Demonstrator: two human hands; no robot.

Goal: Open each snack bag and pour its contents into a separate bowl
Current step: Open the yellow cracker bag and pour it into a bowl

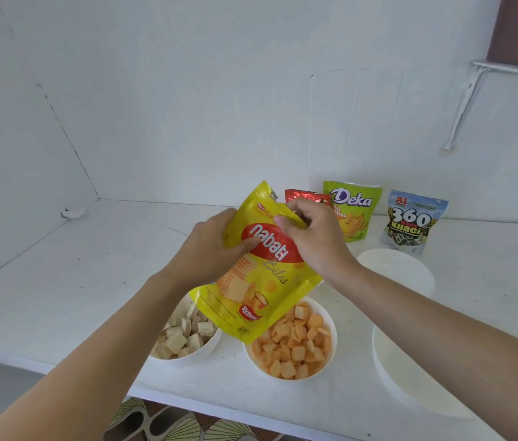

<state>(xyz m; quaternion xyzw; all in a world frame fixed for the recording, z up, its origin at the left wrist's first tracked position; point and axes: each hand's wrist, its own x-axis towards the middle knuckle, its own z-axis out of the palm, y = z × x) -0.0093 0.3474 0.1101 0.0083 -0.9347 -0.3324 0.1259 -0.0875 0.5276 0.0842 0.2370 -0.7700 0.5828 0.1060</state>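
I hold a yellow Nabati Bites bag (257, 281) tilted in the air above two filled bowls. My left hand (210, 246) grips the bag's left side. My right hand (312, 237) pinches its top right corner. Below, a white bowl (187, 356) holds pale wafer cubes and another white bowl (327, 361) holds orange cheese bites. Two empty white bowls stand to the right, one near (410, 386) and one further back (401, 268). A red bag (305, 196), a green Deka bag (353, 208) and a 360 Kuaci seed bag (410, 221) stand upright by the wall.
Everything sits on a white counter (60, 281) against white walls, its front edge running across the bottom. A patterned floor (162, 421) shows below the edge. A white bracket (464, 103) hangs on the wall at upper right.
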